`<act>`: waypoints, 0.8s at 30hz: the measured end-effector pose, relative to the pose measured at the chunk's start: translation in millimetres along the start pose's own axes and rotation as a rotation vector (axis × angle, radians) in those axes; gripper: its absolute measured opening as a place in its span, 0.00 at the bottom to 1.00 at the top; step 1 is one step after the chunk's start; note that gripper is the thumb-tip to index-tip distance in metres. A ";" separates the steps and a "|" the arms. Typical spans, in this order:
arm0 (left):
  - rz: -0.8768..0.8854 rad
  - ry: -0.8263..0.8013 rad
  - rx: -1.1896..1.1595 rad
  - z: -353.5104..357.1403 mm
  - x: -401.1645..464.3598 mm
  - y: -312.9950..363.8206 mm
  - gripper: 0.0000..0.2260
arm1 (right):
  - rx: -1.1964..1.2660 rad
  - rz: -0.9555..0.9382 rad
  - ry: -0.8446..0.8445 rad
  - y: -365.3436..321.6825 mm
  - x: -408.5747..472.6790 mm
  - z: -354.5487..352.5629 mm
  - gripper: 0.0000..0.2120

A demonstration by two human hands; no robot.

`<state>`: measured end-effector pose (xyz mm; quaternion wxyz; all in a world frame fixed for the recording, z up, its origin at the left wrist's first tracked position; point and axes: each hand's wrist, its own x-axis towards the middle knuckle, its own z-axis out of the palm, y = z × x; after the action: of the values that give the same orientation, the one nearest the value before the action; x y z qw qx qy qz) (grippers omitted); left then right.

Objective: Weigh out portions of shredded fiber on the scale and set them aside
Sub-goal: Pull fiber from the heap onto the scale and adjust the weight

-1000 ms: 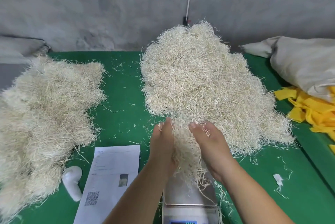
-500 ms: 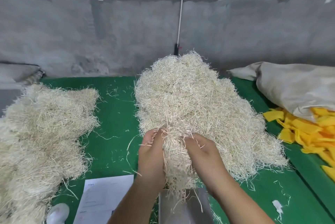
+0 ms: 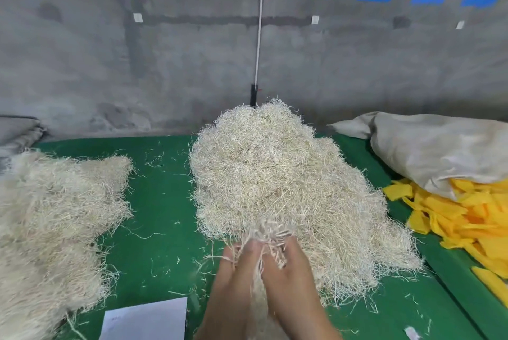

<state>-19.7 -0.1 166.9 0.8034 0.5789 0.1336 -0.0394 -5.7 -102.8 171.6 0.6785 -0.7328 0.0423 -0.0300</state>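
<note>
A big heap of pale shredded fiber (image 3: 277, 188) lies in the middle of the green table (image 3: 162, 202). At its near edge my left hand (image 3: 233, 284) and my right hand (image 3: 291, 279) press together around a clump of fiber (image 3: 268, 235), whose strands stick up between the fingers. A second, flatter fiber pile (image 3: 52, 224) spreads over the left side of the table. The scale is out of view below the frame.
A white paper sheet (image 3: 145, 320) lies near the front edge. On the right, yellow cloth strips (image 3: 467, 218) spill from a beige sack (image 3: 439, 152). A concrete wall with a white cable (image 3: 259, 23) and posters stands behind the table.
The camera has tilted up, so the scale has left the view. Both hands have closed tighter together on the fiber clump at the heap's near edge.
</note>
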 end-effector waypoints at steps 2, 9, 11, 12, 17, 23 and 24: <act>-0.013 0.014 0.050 0.1 2.0 0.7 0.53 | 0.007 0.093 0.011 5.3 0.5 1.3 0.19; -0.183 0.126 -0.189 -13.4 20.8 5.7 0.31 | 0.170 0.163 -0.042 6.7 10.7 -23.8 0.41; -0.143 0.122 -0.156 -4.3 19.9 2.3 0.25 | 0.203 0.172 -0.008 3.4 9.6 -17.1 0.25; -0.143 0.118 -0.147 2.2 18.8 1.0 0.21 | 0.193 0.174 -0.007 3.3 8.6 -11.3 0.19; -0.199 0.038 -0.131 4.4 21.3 12.0 0.28 | 0.172 0.129 -0.039 -4.5 10.3 -7.8 0.24; -0.168 0.097 -0.325 -3.9 23.5 29.4 0.17 | 0.361 0.210 -0.260 -13.7 8.2 -18.7 0.07; -0.139 0.106 -0.411 -3.5 24.1 32.8 0.11 | 0.410 0.226 -0.274 -9.0 6.8 -13.7 0.16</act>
<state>10.0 16.1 189.8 0.8917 0.3938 0.2202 -0.0361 -0.2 -116.3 181.6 0.8112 -0.5678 0.0245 0.1374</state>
